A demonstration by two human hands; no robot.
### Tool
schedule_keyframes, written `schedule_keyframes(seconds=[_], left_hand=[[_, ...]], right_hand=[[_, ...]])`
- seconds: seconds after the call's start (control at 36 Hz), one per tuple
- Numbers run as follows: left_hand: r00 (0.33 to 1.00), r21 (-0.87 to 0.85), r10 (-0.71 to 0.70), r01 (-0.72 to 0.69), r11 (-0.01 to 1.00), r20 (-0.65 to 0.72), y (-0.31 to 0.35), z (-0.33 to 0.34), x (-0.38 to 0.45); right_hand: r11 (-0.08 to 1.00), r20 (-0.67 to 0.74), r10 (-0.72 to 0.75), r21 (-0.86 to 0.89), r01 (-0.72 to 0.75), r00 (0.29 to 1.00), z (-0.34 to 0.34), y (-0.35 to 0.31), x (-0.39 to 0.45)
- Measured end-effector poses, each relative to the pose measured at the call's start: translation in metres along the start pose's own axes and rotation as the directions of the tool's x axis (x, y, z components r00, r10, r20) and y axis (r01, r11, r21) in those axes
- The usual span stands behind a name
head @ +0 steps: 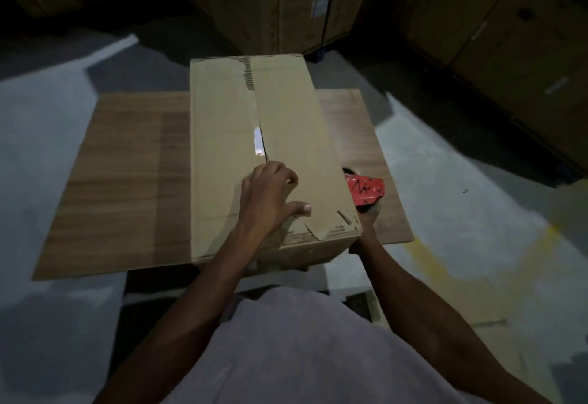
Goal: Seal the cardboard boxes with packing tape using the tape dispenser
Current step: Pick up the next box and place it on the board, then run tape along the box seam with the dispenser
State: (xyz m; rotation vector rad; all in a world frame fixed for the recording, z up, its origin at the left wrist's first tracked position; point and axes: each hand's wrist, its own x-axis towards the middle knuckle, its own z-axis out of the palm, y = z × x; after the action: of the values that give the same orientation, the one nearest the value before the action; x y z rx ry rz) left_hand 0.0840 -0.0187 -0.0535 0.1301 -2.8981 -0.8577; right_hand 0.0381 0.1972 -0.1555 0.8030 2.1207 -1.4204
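While the cardboard box (254,155) sits mid-desk (127,181) with its top seam largely untaped, your left hand (270,200) presses flat on the flaps. Your right hand (366,231), mostly hidden, seems to grip the red tape dispenser (366,190) just right of the box; sealing looks barely begun.

Dim light; grey concrete floor (47,136); stacked cartons (270,2) behind; wooden table (127,181).

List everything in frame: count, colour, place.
cardboard box: 1, tan, on the table, centre; top flaps closed, seam partly open
tape dispenser: 1, red, right of the box, mostly hidden by it
table: 1, wood-brown, under the box
stacked cartons: several, brown, dim background
floor: grey, yellow mark at right
shirt: 1, pale, bottom
left hand: resting on the box top, fingers spread
right hand: at the box's near right corner, by the dispenser; grip hidden
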Motion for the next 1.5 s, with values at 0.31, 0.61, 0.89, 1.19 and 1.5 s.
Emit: schedule_keyframes(seconds=[0.31,0.61,0.89,1.19,1.5], left_hand=[[0.984,-0.058,0.119,-0.112,0.992,0.132,0.004,0.011,-0.024],[0.982,-0.038,0.125,-0.12,0.992,0.142,0.028,0.037,-0.014],[0.999,-0.092,-0.002,0.007,0.996,0.049,0.082,0.072,0.014],[0.887,-0.844,-0.421,0.366,0.392,0.189,0.079,0.02,0.026],[0.716,-0.709,0.01,0.693,-0.131,0.698,0.007,-0.063,0.046]], right_hand=[[0.966,-0.309,-0.206,-0.217,0.142,0.929,-0.038,0.041,-0.019],[0.861,-0.274,-0.476,0.046,0.506,0.836,-0.09,0.023,-0.045],[0.631,-0.329,-0.764,-0.202,0.749,0.555,-0.105,-0.03,-0.074],[0.554,0.0,-0.827,0.171,0.815,0.562,-0.083,-0.048,-0.101],[0.526,0.141,-0.85,0.285,0.802,0.507,-0.042,-0.085,-0.104]])
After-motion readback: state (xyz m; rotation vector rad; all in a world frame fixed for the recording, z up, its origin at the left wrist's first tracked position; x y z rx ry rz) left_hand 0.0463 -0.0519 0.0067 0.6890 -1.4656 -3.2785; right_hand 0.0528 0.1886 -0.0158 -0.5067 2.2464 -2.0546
